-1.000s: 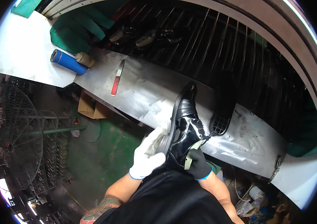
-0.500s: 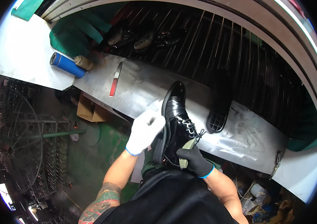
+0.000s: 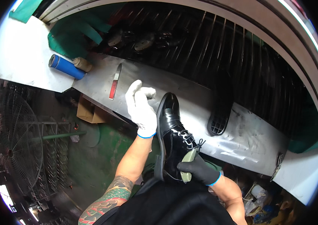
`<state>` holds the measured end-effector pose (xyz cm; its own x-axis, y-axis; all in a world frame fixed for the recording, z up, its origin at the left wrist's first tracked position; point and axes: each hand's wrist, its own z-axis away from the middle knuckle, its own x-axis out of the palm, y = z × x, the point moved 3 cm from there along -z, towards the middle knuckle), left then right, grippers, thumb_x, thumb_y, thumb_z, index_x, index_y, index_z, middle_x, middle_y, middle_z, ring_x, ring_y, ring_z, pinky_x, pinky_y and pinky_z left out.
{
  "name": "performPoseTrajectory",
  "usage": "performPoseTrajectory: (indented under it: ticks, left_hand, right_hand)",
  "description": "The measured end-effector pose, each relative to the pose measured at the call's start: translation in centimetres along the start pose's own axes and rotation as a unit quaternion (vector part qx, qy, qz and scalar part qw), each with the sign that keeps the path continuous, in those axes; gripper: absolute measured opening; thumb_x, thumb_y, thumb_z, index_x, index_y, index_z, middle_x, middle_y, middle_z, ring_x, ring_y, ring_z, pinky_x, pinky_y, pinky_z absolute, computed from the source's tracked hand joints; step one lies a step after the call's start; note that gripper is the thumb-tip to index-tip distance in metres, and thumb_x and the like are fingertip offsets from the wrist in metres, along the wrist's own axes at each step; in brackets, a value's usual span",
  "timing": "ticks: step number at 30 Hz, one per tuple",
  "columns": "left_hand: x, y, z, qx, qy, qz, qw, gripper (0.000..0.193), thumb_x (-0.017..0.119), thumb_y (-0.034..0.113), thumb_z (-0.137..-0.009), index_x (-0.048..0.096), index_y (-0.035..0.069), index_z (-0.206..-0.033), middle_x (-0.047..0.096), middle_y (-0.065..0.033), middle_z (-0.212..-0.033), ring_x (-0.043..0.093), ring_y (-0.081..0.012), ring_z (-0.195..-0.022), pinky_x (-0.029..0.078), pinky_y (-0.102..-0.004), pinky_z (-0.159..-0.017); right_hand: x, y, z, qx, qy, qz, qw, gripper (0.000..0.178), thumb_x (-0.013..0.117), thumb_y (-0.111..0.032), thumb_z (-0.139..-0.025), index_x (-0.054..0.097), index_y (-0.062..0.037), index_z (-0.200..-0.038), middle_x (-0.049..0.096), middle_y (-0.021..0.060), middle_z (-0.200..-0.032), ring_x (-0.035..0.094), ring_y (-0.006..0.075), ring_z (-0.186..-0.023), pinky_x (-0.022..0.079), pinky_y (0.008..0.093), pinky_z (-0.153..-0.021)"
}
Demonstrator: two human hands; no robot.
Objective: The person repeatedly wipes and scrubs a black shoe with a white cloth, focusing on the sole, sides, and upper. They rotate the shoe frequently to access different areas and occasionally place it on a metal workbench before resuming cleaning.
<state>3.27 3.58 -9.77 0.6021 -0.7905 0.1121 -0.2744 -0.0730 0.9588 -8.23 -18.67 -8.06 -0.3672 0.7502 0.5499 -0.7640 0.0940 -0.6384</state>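
A glossy black lace-up shoe (image 3: 172, 122) points its toe away from me, its dark sole turned to the left. Out of its opening sticks a pale green shoe last (image 3: 187, 167). My right hand (image 3: 199, 170), in a dark grey glove, is closed around that last, thumb across it, and so holds the shoe up in front of my apron. Just left of the toe is my left hand (image 3: 142, 109) in a white glove, its fingers stretched apart with nothing in them. Whether its edge touches the sole, I cannot tell.
A metal work ledge (image 3: 192, 97) runs across, carrying a red-handled knife (image 3: 114, 84). Another black sole (image 3: 217, 123) lies at its right. Beyond are conveyor bars (image 3: 204, 48) with black shoes (image 3: 144, 42). A blue roll (image 3: 66, 66) is far left; a large fan (image 3: 12, 150) stands below.
My left hand has moved away from me, up past the shoe's side, and its curled fingers have opened out. The shoe, with my right hand on its last, has come slightly nearer me.
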Motion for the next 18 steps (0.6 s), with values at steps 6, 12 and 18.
performPoseTrajectory:
  ticks: [6,12,18]
  left_hand:
    - [1.2,4.3,-1.1,-0.151,-0.346,0.35,0.858,0.082,0.077,0.045,-0.092,0.043,0.001,-0.153,0.051,-0.0265,-0.151,0.051,-0.0396,-0.141,0.041,-0.0559,-0.12]
    - [-1.3,4.7,1.5,-0.217,-0.417,0.379,0.797,0.068,0.068,0.038,-0.097,0.047,0.003,-0.151,0.047,-0.0302,-0.155,0.045,-0.0451,-0.146,0.035,-0.0594,-0.123]
    - [-0.5,5.8,1.7,-0.163,-0.395,0.328,0.842,0.064,0.07,0.043,-0.093,0.056,-0.006,-0.132,0.061,-0.0315,-0.136,0.058,-0.0468,-0.131,0.044,-0.0603,-0.115]
  right_hand:
    - [-0.4,-5.5,1.0,-0.314,0.129,0.477,0.811,0.111,0.092,-0.029,-0.067,0.037,-0.0001,-0.158,0.058,0.0282,-0.137,0.064,0.0401,-0.12,0.052,0.0469,-0.099]
    - [-0.2,-4.0,1.2,-0.389,0.151,0.568,0.709,0.105,0.091,-0.028,-0.064,0.044,-0.0023,-0.154,0.043,0.0338,-0.149,0.047,0.0524,-0.135,0.037,0.059,-0.114]
    - [-2.0,-4.2,1.2,-0.391,0.09,0.534,0.744,0.113,0.093,-0.028,-0.063,0.038,-0.0035,-0.159,0.041,0.0333,-0.153,0.044,0.0517,-0.141,0.036,0.0567,-0.117]
